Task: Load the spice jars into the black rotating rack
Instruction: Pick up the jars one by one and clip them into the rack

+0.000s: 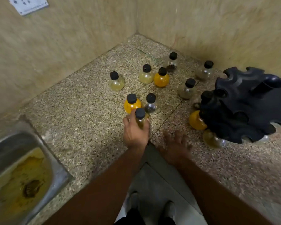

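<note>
Head view: your left hand [135, 133] has its grip wrapped around a yellowish spice jar [141, 118] near the tabletop's [81, 111] front edge. Your right hand [175, 147] lies flat, fingers spread, holding nothing, near the black rack [243, 108] at right.

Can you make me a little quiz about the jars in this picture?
1. True or false: the left hand holds a round glass jar with a black cap.
2. Which colour fills the glass jar loaded at the near-left edge of the black plastic rotating rack? A green, B orange, C blue.
3. What steel thing sits at the lower left of the speckled stone counter?

Key: 1 true. 2 B. 3 The steel sink.
</note>
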`<action>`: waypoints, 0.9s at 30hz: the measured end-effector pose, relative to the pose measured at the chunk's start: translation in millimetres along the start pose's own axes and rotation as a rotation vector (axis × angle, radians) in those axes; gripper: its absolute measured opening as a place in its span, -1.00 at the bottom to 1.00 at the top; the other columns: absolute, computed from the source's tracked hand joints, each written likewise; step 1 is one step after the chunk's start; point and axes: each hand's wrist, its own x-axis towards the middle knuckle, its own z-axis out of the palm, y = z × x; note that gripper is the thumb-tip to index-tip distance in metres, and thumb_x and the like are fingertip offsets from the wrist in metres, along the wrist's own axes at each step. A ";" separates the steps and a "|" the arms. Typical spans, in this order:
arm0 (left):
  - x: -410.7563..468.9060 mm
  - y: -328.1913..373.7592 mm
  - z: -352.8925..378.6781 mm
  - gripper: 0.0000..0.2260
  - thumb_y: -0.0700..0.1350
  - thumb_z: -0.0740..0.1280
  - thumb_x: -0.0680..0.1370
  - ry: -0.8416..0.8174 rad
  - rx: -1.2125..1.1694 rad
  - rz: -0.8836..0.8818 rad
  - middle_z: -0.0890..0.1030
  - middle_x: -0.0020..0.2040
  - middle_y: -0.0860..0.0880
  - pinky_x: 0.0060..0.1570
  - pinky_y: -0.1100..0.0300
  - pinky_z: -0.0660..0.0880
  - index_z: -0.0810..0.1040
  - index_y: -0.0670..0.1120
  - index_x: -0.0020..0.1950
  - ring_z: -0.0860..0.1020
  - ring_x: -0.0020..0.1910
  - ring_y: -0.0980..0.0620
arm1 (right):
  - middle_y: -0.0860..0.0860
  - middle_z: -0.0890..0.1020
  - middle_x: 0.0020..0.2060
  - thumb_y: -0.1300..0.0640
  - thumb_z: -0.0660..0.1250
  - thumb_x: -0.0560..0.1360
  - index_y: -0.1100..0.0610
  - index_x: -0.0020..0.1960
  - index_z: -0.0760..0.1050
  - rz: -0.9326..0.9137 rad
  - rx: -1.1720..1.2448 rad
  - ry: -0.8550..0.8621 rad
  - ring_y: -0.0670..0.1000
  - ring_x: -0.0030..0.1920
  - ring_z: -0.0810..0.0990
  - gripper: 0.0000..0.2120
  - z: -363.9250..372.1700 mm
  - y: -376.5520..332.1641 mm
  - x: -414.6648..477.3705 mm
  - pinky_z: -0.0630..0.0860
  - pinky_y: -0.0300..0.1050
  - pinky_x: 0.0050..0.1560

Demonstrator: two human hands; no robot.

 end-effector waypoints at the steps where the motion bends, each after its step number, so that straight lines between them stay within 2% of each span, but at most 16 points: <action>1: 5.3 -1.4 -0.2 -0.44 0.13 0.38 0.53 -0.013 0.012 0.024 0.43 0.33 -0.05 0.02 -0.10 0.59 0.32 0.13 0.50 0.56 0.17 -0.16 | 0.11 -0.18 0.64 -0.45 -0.03 0.55 -0.27 0.61 -0.20 0.011 -0.004 0.012 0.32 0.60 -0.23 -0.27 1.5 -1.5 -0.3 -0.09 0.46 0.47; 5: 19.3 -4.1 -2.2 -0.51 0.11 0.39 0.54 -0.042 0.065 0.118 0.49 0.31 -0.04 -0.02 -0.01 0.55 0.41 0.08 0.45 0.56 0.17 -0.15 | 0.07 -0.16 0.64 -0.47 -0.08 0.54 -0.32 0.59 -0.21 0.027 -0.015 0.052 0.30 0.60 -0.21 -0.30 7.6 -1.4 1.2 -0.10 0.47 0.47; 9: 21.2 -3.2 -2.8 -0.55 0.09 0.44 0.51 -0.062 0.090 0.178 0.56 0.23 -0.05 -0.06 0.06 0.45 0.48 0.01 0.36 0.58 0.13 -0.16 | 0.05 -0.09 0.65 -0.38 0.02 0.58 -0.30 0.60 -0.13 0.034 0.007 0.055 0.28 0.61 -0.15 -0.34 4.9 -1.9 0.5 -0.02 0.43 0.50; 12: 11.8 0.6 3.2 -0.57 0.09 0.47 0.47 -0.077 0.080 0.236 0.58 0.17 -0.04 -0.09 0.05 0.48 0.53 0.03 0.30 0.60 0.08 -0.15 | 0.06 0.15 0.61 -0.28 0.09 0.60 -0.24 0.58 0.08 0.018 0.131 0.146 0.21 0.59 0.10 -0.42 0.3 0.8 -5.7 0.19 0.31 0.48; 14: 0.7 6.6 11.0 -0.58 0.09 0.48 0.46 -0.116 0.050 0.302 0.58 0.15 -0.02 -0.08 0.02 0.53 0.53 0.04 0.27 0.60 0.07 -0.13 | 0.04 0.40 0.49 -0.23 0.13 0.60 -0.18 0.52 0.27 0.038 0.251 0.282 0.15 0.45 0.38 -0.50 -0.7 9.3 -14.6 0.40 0.16 0.36; 16: -10.5 14.5 20.4 -0.58 0.09 0.50 0.45 -0.165 0.025 0.399 0.58 0.15 -0.01 -0.06 0.03 0.56 0.55 0.03 0.26 0.59 0.10 -0.08 | 0.03 0.59 0.30 -0.19 0.18 0.60 -0.11 0.39 0.45 0.097 0.384 0.427 0.11 0.22 0.58 -0.60 -4.9 17.8 -24.8 0.54 0.00 0.12; 18: -26.2 26.4 31.4 -0.58 0.10 0.51 0.44 -0.232 -0.008 0.490 0.59 0.14 0.01 -0.04 0.10 0.55 0.56 0.02 0.25 0.58 0.10 -0.02 | -0.01 0.68 0.11 -0.16 0.23 0.61 -0.06 0.25 0.55 0.178 0.571 0.543 0.05 0.04 0.65 -0.69 -13.3 31.0 -36.7 0.50 -0.11 -0.10; 20: -45.2 36.4 37.6 -0.58 0.11 0.52 0.43 -0.305 -0.051 0.576 0.61 0.12 0.01 -0.04 0.18 0.52 0.57 0.01 0.23 0.58 0.08 0.02 | -0.05 0.71 -0.03 -0.15 0.26 0.61 -0.05 0.16 0.59 0.197 0.733 0.656 0.01 -0.05 0.66 -0.74 -19.9 45.2 -48.0 0.46 -0.15 -0.16; 22: -54.0 37.1 42.8 -0.57 0.13 0.53 0.42 -0.378 -0.081 0.611 0.63 0.11 0.02 -0.03 0.16 0.53 0.58 0.01 0.22 0.59 0.08 0.02 | -0.08 0.69 -0.05 -0.15 0.27 0.58 -0.05 0.18 0.56 0.117 0.812 0.685 -0.05 -0.06 0.66 -0.73 -19.3 51.0 -57.4 0.53 -0.12 -0.13; 24: -60.0 43.0 48.2 -0.58 0.13 0.53 0.40 -0.431 -0.087 0.581 0.65 0.10 0.04 -0.03 0.09 0.55 0.59 0.04 0.21 0.60 0.06 0.03 | -0.07 0.67 0.08 -0.18 0.23 0.51 -0.05 0.33 0.49 0.058 0.820 0.613 -0.07 0.03 0.64 -0.55 -19.1 64.1 -63.4 0.59 -0.05 -0.01; 26: -60.1 38.0 50.4 -0.60 0.11 0.53 0.39 -0.518 -0.101 0.530 0.65 0.08 0.06 -0.01 0.10 0.55 0.60 0.06 0.19 0.60 0.04 0.06 | -0.06 0.62 0.22 -0.16 0.23 0.47 -0.08 0.43 0.42 -0.005 0.805 0.554 -0.05 0.16 0.60 -0.46 -18.2 70.6 -63.0 0.57 0.00 0.14; 27: -117.1 86.0 76.9 -0.61 0.10 0.54 0.39 -0.679 -0.129 0.602 0.66 0.07 0.07 0.00 0.12 0.55 0.60 0.06 0.18 0.60 0.04 0.09 | -0.07 0.60 0.27 -0.12 0.25 0.46 -0.10 0.45 0.40 0.093 0.846 0.630 -0.05 0.22 0.58 -0.45 -23.8 135.4 -110.6 0.55 0.00 0.20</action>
